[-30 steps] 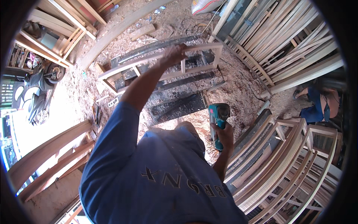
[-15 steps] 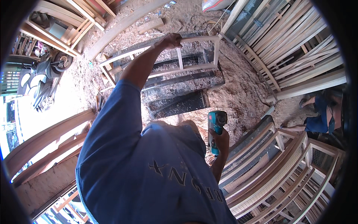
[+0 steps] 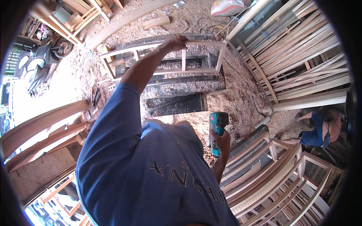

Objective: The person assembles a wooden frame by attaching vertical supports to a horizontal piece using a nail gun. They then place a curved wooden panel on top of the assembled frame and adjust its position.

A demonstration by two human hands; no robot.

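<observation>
My left hand is closed round the far rail of a long, pale wooden frame, close to where a short crosspiece meets that rail. The frame has a slightly curved rail and several short crosspieces. It is over a low, dark work surface scattered with shavings. At my right side, next to my shirt, my right hand grips a teal and black nail gun by its handle, held apart from the frame. The nail gun's lower end is partly hidden by my hand and body.
Shavings cover the floor. Long wood strips fill a rack at far right. Curved frames with mesh stand near right; curved boards lie at left. A person crouches at right. A motorcycle and a sack are farther off.
The view has shifted slightly, so the surroundings sit a little differently. My left hand keeps its hold on the frame, and my right hand still holds the nail gun at my side.
</observation>
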